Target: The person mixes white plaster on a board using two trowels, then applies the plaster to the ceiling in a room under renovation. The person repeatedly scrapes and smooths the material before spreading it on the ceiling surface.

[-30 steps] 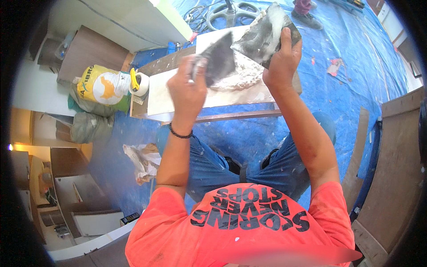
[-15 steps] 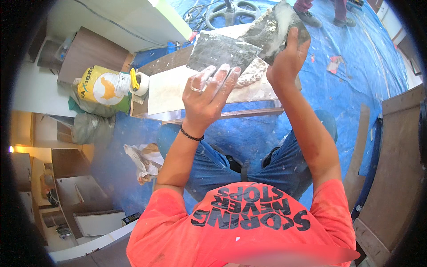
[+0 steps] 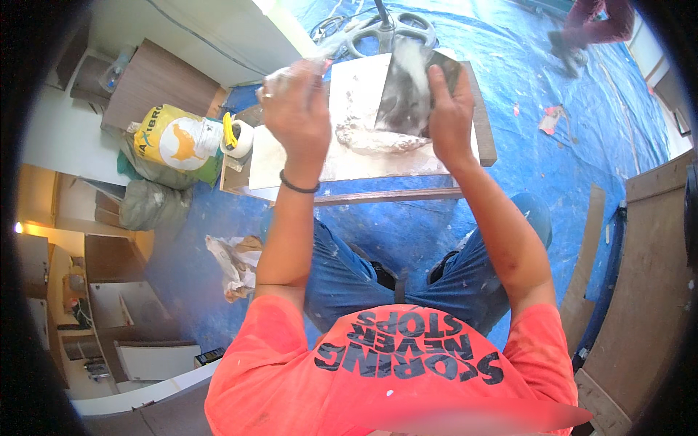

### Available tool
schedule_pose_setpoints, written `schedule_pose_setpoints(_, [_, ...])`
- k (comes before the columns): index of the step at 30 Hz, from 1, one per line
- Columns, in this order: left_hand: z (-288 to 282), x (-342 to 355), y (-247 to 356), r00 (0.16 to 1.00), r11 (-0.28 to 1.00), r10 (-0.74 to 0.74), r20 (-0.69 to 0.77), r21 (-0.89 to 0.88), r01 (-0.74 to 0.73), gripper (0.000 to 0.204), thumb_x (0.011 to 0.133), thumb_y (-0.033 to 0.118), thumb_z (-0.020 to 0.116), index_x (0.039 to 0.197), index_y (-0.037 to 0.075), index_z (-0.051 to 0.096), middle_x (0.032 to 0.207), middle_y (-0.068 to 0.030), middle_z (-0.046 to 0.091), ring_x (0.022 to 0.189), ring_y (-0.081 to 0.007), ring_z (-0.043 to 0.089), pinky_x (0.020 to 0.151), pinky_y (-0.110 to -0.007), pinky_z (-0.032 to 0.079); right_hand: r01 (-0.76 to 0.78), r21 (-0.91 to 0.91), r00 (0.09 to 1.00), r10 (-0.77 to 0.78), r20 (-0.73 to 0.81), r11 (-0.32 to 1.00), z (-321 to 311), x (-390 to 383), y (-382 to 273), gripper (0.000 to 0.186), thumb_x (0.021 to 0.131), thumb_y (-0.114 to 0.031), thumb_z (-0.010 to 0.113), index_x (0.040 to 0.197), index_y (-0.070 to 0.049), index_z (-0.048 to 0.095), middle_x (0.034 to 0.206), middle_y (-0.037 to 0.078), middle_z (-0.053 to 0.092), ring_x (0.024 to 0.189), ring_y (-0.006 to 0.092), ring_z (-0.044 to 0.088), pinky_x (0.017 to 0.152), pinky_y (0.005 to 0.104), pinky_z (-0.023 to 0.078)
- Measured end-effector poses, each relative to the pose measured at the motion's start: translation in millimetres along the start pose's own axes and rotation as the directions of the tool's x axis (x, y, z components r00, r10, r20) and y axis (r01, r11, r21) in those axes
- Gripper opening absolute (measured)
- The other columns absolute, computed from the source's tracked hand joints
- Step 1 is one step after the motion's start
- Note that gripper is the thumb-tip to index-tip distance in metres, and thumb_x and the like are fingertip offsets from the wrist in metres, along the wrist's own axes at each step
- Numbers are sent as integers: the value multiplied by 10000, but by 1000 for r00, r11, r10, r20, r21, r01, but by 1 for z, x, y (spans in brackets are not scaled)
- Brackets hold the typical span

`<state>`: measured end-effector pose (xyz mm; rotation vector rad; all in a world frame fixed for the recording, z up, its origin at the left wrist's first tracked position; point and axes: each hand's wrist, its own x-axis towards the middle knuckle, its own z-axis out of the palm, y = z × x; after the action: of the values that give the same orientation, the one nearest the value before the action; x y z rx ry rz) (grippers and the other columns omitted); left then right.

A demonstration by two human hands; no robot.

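Observation:
My left hand [image 3: 297, 109] is raised at the upper left of the white board [image 3: 291, 167], its fingers curled round something pale and motion-blurred that I cannot make out. My right hand [image 3: 451, 116] grips a dark square plate [image 3: 400, 94] smeared with white paste, tilted over the board. A lumpy mound of white paste [image 3: 374, 142] lies below the plate's lower edge. The board rests on a low wooden bench [image 3: 483, 134]. At the bench's left end stand a white roll [image 3: 236, 149] and a yellow-handled tool [image 3: 230, 129].
A yellow-and-white sack [image 3: 167, 142] and grey bags [image 3: 149, 205] lie at left. A wheeled stand base [image 3: 385, 40] and cables are behind the bench. Another person's legs [image 3: 607, 22] are at upper right. Crumpled paper [image 3: 229, 265] lies on the blue sheet [image 3: 538, 167] beside my left leg.
My left hand has swung up and left, and its dark plate no longer shows clearly. My right hand has lowered its plate leftward toward the board. The other person's legs have moved right.

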<state>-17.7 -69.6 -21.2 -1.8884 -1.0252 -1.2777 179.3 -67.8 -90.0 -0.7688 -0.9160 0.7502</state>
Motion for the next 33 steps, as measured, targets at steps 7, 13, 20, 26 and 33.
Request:
schedule_pose_setpoints(7, [7, 22, -43, 554, 3, -520, 650, -647, 763, 249, 999, 93, 641, 1203, -48, 626, 1100, -70, 713, 985, -168, 677, 894, -298, 526, -675, 436, 736, 583, 344, 595, -17, 21, 9, 314, 1020, -160, 578, 1309, -39, 567, 1149, 108, 683, 942, 201, 718, 824, 373, 621])
schedule_pose_setpoints(13, [39, -18, -71, 199, -207, -193, 961, -238, 949, 257, 987, 76, 641, 1207, -56, 651, 1151, -108, 735, 996, -158, 713, 905, -287, 561, -757, 444, 652, 607, 455, 480, -5, 8, 14, 298, 1012, -158, 598, 1274, -16, 586, 1107, 114, 701, 937, 208, 729, 840, 373, 626])
schedule_pose_setpoints(20, [12, -15, -50, 368, -112, -491, 789, -476, 872, 216, 981, 40, 632, 1183, -30, 662, 1125, -96, 722, 1024, -173, 705, 929, -290, 552, -617, 572, 771, 564, 298, 541, -27, 30, 23, 313, 1024, -160, 570, 1308, -30, 554, 1137, 103, 684, 983, 207, 718, 862, 374, 620])
schedule_pose_setpoints(26, [16, -31, 8, 447, -37, -827, 342, -826, 563, 336, 993, 57, 662, 1270, -19, 488, 1188, -118, 632, 1037, -208, 649, 858, -391, 581, -378, 669, 822, 565, -75, 640, 2, 3, 7, 352, 1029, -189, 564, 1351, -52, 522, 1220, 100, 656, 1075, 233, 682, 933, 405, 583])
schedule_pose_setpoints(33, [16, -38, 87, 398, 50, -898, 189, -854, 518, 384, 1029, 139, 635, 1327, 52, 409, 1248, -123, 552, 1102, -220, 601, 906, -476, 570, -408, 616, 815, 573, -87, 674, 15, -22, 13, 571, 1001, -187, 635, 1504, -122, 371, 1369, 93, 554, 1218, 227, 578, 1014, 416, 505])
